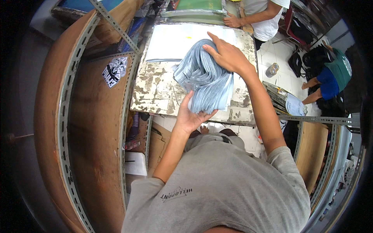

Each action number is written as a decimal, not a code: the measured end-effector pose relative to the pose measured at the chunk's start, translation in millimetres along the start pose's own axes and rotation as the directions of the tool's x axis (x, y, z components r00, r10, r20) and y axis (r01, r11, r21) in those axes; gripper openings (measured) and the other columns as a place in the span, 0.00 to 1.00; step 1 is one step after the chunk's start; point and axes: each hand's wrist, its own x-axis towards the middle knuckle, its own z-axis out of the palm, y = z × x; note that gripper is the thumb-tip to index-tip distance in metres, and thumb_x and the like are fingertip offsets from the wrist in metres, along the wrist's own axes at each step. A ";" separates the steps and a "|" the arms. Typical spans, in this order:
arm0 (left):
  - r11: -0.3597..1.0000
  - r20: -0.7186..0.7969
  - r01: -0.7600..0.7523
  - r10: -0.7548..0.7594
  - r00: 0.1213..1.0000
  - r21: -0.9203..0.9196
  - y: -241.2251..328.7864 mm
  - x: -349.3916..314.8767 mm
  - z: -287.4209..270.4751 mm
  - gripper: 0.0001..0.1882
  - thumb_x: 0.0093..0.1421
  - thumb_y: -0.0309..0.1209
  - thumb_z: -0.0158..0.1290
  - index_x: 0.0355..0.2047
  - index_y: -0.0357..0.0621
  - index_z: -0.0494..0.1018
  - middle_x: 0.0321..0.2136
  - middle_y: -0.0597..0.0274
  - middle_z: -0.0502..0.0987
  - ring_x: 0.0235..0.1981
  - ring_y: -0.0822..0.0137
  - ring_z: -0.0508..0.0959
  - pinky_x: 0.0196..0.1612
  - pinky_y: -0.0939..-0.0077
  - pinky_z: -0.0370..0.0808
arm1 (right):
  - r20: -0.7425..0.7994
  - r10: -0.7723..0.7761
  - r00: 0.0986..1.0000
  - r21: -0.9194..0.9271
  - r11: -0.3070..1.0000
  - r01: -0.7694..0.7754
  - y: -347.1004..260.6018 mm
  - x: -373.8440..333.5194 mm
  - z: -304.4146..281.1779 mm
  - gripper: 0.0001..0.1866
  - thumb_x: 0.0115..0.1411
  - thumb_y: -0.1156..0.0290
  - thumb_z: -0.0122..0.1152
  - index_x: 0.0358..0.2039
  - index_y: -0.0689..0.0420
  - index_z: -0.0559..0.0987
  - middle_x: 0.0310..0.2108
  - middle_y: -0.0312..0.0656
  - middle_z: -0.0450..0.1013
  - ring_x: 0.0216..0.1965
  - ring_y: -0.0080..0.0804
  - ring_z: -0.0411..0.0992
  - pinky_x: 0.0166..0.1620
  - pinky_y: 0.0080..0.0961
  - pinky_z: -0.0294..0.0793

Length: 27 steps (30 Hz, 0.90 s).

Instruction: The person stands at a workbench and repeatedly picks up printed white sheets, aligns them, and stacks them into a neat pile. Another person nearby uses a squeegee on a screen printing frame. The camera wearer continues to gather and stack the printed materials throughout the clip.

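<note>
A thick stack of thin bluish-grey sheets point(206, 83) is bent over in a rounded fold above the near part of a worn table point(155, 89). Under its near end is my left hand point(191, 118), closed on the sheets with the thumb on the left side and the fingers beneath. My right hand point(229, 56) holds the far, folded part from the right; its thumb lies over the sheets, and part of its fingers is hidden behind them. A pile of white sheets point(165, 42) lies flat on the table just beyond the stack.
Brown boards in a slotted metal frame point(99, 116) rise close on my left. Another metal shelf point(314, 151) stands at the right. A green-faced framed screen point(196, 6) lies beyond the table, beside a person in white point(264, 17). Another person point(336, 73) bends at the far right.
</note>
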 end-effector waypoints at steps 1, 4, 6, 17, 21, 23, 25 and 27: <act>1.000 -0.020 -0.014 0.014 1.000 0.008 -0.2 -0.8 1.7 0.38 0.57 0.42 0.60 0.61 0.41 0.54 0.56 0.43 0.57 0.59 0.49 0.63 0.57 0.40 0.70 | -0.094 -0.087 0.992 -0.016 0.996 0.086 -2.8 4.6 -3.0 0.37 0.66 0.40 0.36 0.61 0.57 0.65 0.54 0.57 0.69 0.54 0.54 0.69 0.56 0.44 0.66; 1.000 -0.032 -0.011 0.011 0.999 -0.006 -2.7 -2.6 3.1 0.35 0.59 0.44 0.58 0.60 0.42 0.57 0.58 0.44 0.58 0.59 0.48 0.63 0.58 0.40 0.69 | -0.209 -0.287 0.935 -0.106 0.957 0.271 -4.8 14.1 -3.6 0.41 0.63 0.35 0.37 0.64 0.55 0.62 0.58 0.56 0.66 0.60 0.51 0.63 0.61 0.43 0.61; 0.997 0.048 0.036 -0.033 0.998 -0.063 1.3 6.3 -4.4 0.31 0.61 0.44 0.56 0.59 0.45 0.61 0.60 0.47 0.56 0.61 0.49 0.61 0.60 0.38 0.67 | -0.081 -0.359 0.930 -0.180 0.923 0.340 -5.7 23.6 15.8 0.43 0.61 0.32 0.38 0.64 0.55 0.63 0.59 0.55 0.65 0.64 0.50 0.58 0.65 0.43 0.55; 1.000 -0.101 -0.027 0.026 0.995 -0.013 -12.6 7.7 -11.8 0.30 0.61 0.51 0.54 0.57 0.47 0.64 0.52 0.51 0.70 0.53 0.50 0.71 0.56 0.45 0.71 | -0.001 -0.304 0.953 -0.226 0.928 0.296 2.0 27.1 9.9 0.43 0.58 0.27 0.35 0.64 0.44 0.65 0.66 0.47 0.58 0.70 0.44 0.48 0.69 0.55 0.36; 0.998 -0.061 -0.050 0.048 0.997 -0.036 -16.4 4.4 -19.3 0.31 0.61 0.51 0.53 0.58 0.47 0.63 0.53 0.52 0.70 0.53 0.50 0.71 0.56 0.45 0.71 | -0.088 -0.406 0.909 -0.195 0.902 0.384 -25.9 49.6 -43.5 0.40 0.61 0.31 0.36 0.65 0.44 0.64 0.66 0.45 0.57 0.70 0.42 0.47 0.70 0.53 0.35; 0.997 -0.102 -0.044 0.037 0.994 -0.060 -16.3 3.1 -15.0 0.31 0.61 0.51 0.53 0.58 0.47 0.63 0.54 0.52 0.69 0.54 0.50 0.71 0.56 0.44 0.70 | -0.124 -0.442 0.889 -0.172 0.892 0.419 -34.8 57.6 -48.9 0.38 0.62 0.32 0.36 0.63 0.44 0.67 0.66 0.45 0.58 0.70 0.42 0.49 0.70 0.53 0.35; 0.998 -0.057 -0.050 0.048 0.997 -0.027 -19.0 6.5 -16.4 0.31 0.61 0.51 0.54 0.59 0.47 0.62 0.55 0.52 0.69 0.56 0.50 0.69 0.57 0.44 0.70 | -0.072 -0.437 0.896 -0.199 0.887 0.417 -16.8 59.7 -7.1 0.43 0.58 0.27 0.34 0.61 0.44 0.69 0.64 0.46 0.60 0.68 0.44 0.53 0.70 0.54 0.37; 0.998 -0.019 -0.047 0.047 0.999 -0.029 -19.9 9.5 -23.0 0.32 0.61 0.51 0.54 0.59 0.48 0.62 0.56 0.51 0.68 0.57 0.50 0.68 0.58 0.44 0.68 | 0.188 -0.366 0.911 -0.240 0.883 0.404 -11.0 48.8 20.0 0.46 0.56 0.23 0.31 0.62 0.43 0.69 0.64 0.46 0.61 0.67 0.46 0.55 0.69 0.57 0.40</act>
